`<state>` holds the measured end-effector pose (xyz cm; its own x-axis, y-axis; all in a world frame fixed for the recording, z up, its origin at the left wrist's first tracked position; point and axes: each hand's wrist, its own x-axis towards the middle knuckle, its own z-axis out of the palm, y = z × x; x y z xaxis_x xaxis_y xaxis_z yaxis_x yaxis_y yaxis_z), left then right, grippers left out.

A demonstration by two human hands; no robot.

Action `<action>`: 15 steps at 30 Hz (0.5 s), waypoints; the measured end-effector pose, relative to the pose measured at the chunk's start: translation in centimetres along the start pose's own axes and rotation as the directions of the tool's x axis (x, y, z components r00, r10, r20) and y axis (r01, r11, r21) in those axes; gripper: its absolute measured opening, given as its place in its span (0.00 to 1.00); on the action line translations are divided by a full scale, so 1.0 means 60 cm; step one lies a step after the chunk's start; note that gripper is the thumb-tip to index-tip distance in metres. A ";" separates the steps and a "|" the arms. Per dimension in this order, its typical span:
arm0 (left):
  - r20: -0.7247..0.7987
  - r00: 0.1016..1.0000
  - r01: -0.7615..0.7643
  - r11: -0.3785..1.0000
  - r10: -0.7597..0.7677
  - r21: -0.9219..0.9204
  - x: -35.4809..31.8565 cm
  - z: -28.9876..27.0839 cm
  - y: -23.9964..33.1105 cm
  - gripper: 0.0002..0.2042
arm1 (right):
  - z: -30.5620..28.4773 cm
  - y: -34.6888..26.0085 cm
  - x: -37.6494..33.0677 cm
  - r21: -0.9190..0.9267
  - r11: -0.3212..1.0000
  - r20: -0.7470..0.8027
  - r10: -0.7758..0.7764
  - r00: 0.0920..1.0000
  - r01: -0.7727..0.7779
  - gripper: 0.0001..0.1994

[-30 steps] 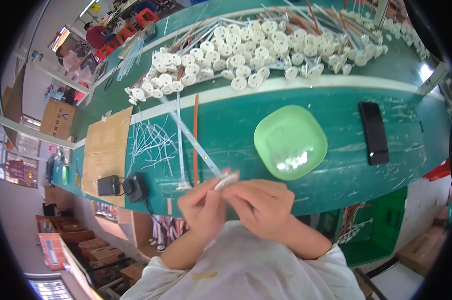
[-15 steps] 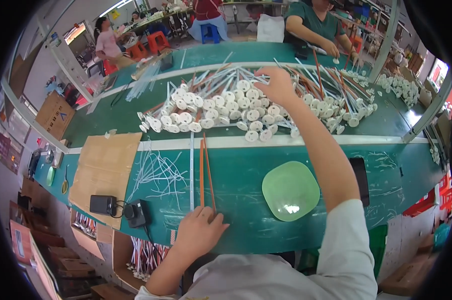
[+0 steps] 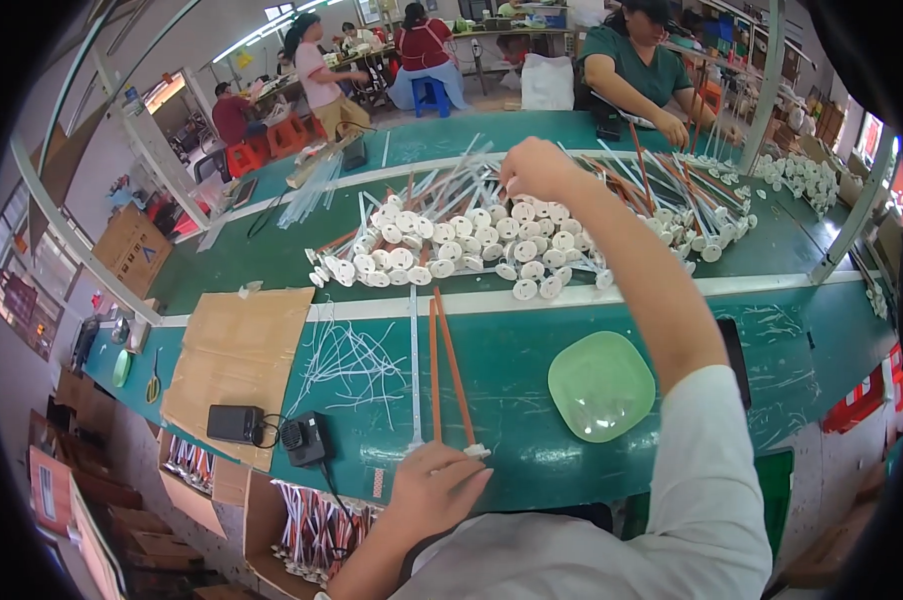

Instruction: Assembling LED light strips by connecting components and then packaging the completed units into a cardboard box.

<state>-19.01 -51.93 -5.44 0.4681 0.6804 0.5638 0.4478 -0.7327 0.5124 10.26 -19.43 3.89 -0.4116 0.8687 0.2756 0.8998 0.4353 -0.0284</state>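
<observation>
Right hand is stretched far out over the green table, fingers curled down into the heap of white disc-ended tubes that lies across the middle of the table; whether it grips one of them cannot be told, since the back of the hand hides the fingertips. Left hand rests at the near table edge, fingers loosely bent, its fingertips touching the small white end piece of two orange rods that lie side by side and point toward the heap. Just right of the rods sits a pale green dish. Left of them lie thin white wires beside a sheet of cardboard.
</observation>
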 end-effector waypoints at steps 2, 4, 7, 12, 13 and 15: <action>0.049 0.992 0.120 0.985 -0.115 -0.126 -0.014 -0.002 0.002 0.06 | -0.040 -0.033 -0.069 0.130 0.991 -0.067 -0.021 0.998 0.030 0.08; 0.124 0.969 0.238 0.936 -0.212 -0.259 -0.020 0.009 0.004 0.06 | -0.055 -0.081 -0.168 0.374 0.926 -0.227 0.048 0.973 0.042 0.09; 0.238 0.855 0.457 0.454 -0.461 -0.765 -0.015 0.033 0.014 0.13 | -0.038 -0.196 -0.330 0.709 0.701 -0.316 0.228 0.921 0.069 0.08; 0.477 0.844 0.466 -0.107 -0.247 -0.879 0.024 0.069 0.045 0.22 | 0.000 -0.324 -0.528 0.733 0.651 -0.456 0.256 0.853 0.197 0.10; 0.494 0.844 0.477 -0.128 -0.211 -0.870 0.021 0.075 0.049 0.23 | 0.005 -0.334 -0.541 0.745 0.644 -0.438 0.280 0.854 0.171 0.10; 0.532 0.826 0.507 -0.167 -0.185 -0.845 0.010 0.091 0.050 0.24 | 0.014 -0.351 -0.559 0.726 0.669 -0.488 0.337 0.805 0.159 0.12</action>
<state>-13.20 -53.64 -7.11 0.7094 0.7043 0.0261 -0.4814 0.4571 0.7479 4.98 -57.52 -5.58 0.0425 0.7311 0.6809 0.4320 0.6011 -0.6724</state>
